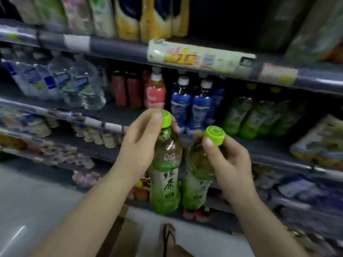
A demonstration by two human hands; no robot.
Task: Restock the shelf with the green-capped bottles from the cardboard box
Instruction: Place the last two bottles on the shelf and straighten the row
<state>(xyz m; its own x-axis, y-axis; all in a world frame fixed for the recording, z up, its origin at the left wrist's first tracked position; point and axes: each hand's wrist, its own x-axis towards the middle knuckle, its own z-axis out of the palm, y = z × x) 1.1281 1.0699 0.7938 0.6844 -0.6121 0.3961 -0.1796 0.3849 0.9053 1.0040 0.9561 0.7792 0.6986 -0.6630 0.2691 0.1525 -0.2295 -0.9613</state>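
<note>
Both hands grip upright bottles by the neck, left hand on the left bottle, right hand on the right bottle, the green-tea row lying up-right of them, nearer the right hand.

Grey shelf of a multi-tier store rack, bearing from left to right clear water bottles, dark red bottles, a pink-labelled bottle, blue-labelled bottles and green-labelled bottles, all upright. The tier above, fronted by a price strip, carries tall yellow and pale packs. Lower tiers hold blurred small goods.
</note>
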